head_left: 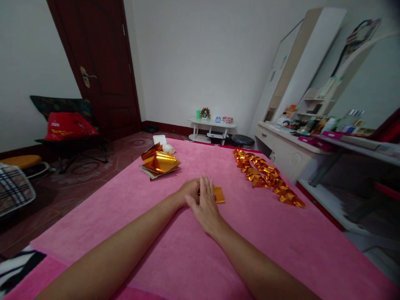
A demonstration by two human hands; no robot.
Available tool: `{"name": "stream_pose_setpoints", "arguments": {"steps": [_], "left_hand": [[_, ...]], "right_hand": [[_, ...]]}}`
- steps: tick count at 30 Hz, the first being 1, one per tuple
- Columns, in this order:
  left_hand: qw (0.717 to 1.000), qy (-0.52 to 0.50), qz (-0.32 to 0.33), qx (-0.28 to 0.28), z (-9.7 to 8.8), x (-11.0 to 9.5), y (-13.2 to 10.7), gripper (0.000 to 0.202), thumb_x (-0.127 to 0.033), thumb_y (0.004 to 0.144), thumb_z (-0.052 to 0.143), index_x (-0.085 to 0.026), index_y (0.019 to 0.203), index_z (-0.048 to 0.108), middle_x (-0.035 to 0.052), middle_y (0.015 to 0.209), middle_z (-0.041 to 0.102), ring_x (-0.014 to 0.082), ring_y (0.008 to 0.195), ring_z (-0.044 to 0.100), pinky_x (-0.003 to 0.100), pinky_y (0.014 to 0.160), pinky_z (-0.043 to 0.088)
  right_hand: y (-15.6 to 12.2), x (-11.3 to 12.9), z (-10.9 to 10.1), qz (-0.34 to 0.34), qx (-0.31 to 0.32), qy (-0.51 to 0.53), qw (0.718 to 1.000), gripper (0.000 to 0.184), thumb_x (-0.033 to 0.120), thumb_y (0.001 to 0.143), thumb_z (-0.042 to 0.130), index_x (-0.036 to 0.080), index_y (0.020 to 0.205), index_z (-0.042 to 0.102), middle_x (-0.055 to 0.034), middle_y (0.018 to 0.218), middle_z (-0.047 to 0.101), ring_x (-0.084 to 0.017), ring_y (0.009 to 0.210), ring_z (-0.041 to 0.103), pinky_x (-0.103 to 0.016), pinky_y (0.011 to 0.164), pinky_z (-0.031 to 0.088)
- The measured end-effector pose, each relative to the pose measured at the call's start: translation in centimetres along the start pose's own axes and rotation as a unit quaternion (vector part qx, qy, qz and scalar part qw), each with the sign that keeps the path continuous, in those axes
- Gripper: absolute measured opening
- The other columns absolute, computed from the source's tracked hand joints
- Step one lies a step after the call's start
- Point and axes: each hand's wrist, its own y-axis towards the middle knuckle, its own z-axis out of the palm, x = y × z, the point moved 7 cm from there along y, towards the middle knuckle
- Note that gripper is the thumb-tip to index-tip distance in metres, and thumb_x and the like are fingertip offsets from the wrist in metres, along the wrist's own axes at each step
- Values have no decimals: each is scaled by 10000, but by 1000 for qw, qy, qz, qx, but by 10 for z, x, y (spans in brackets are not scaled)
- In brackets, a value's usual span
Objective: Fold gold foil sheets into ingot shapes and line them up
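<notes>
A folded piece of gold foil paper [219,194] lies on the pink cloth [125,216], with its right part showing. My right hand [206,206] rests over the paper's left part, fingers stretched out flat and thumb apart. Just left of it, my left hand [188,190] reaches in at the paper's left side. Its fingers are hidden behind my right hand, so their grip does not show. A stack of gold foil sheets [161,162] sits to the far left. On the right are several folded gold foil pieces [265,173] in rows.
A white crumpled item [168,148] is behind the foil stack. Beyond the cloth stands a small white table [203,121] with a plant. To the right is a dresser [287,146] crowded with bottles. A chair with a red bag [70,126] is at left.
</notes>
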Motion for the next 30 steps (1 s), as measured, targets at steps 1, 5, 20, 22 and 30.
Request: {"name": "stream_pose_setpoints", "arguments": {"steps": [1, 5, 20, 22, 30], "left_hand": [[999, 29, 12, 24, 3, -1, 0, 298, -176, 537, 714, -178, 835, 731, 50, 801, 683, 178, 676, 576, 229, 599, 409], [985, 138, 59, 84, 11, -8, -1, 254, -243, 625, 676, -202, 871, 724, 26, 804, 654, 165, 696, 555, 223, 609, 409], [972, 28, 75, 221, 6, -2, -1, 513, -258, 601, 783, -277, 1102, 676, 31, 1042, 585, 192, 938, 554, 273, 868, 436], [972, 30, 70, 222, 6, -3, -2, 526, -260, 603, 784, -282, 1115, 670, 32, 1030, 584, 195, 932, 555, 279, 862, 439], [971, 24, 55, 231, 4, -10, -4, 528, -284, 622, 787, -265, 1133, 660, 54, 1054, 577, 196, 950, 558, 284, 844, 448]], "right_hand": [[-1, -3, 1, 10, 16, -2, 1000, 807, 525, 855, 467, 171, 1481, 100, -121, 1539, 139, -294, 1417, -2, -525, 1127, 122], [-5, -13, -4, 25, 81, -6, 996, 867, 584, 836, 457, 153, 1484, 75, -113, 1549, 87, -273, 1415, -57, -495, 1138, 97], [9, -97, -64, 114, -13, 65, 991, 678, 325, 774, 555, 145, 1387, 327, -185, 1360, 460, -238, 1149, 555, -400, 949, 440], [21, -112, -66, 153, -45, 91, 983, 666, 281, 686, 636, 129, 1300, 428, -170, 1192, 584, -227, 978, 636, -352, 803, 508], [52, -129, -56, 219, -80, 170, 957, 285, 219, 487, 753, 150, 741, 644, 35, 526, 586, -148, 492, 567, -219, 436, 384]]}}
